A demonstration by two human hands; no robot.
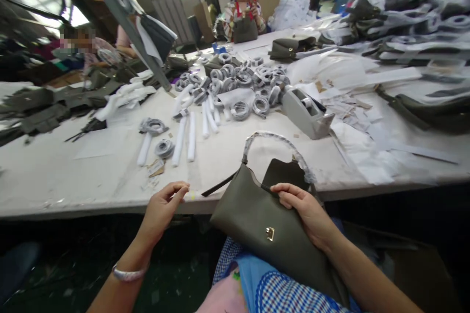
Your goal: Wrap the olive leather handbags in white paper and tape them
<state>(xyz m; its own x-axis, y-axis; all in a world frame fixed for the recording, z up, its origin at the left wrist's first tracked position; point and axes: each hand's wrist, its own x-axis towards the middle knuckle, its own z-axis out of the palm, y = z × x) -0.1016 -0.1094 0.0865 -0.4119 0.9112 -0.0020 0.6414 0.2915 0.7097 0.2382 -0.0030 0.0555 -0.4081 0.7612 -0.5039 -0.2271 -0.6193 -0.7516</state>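
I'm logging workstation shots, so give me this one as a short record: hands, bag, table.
Left hand: fingertips together near the table edge; anything held is too small to tell
Right hand: pinching the olive handbag near its opening
Handbag: tilted, gold-coloured clasp in front, wrapped handle raised
Table: tape dispenser, grey coils, white rolls
Opposite: a person with another bag

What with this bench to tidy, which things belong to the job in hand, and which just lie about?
Seemingly in the job:
olive bag, gripped by the right hand
its wrapped handle

Apparently just lying about:
tape dispenser
white rods
grey coils
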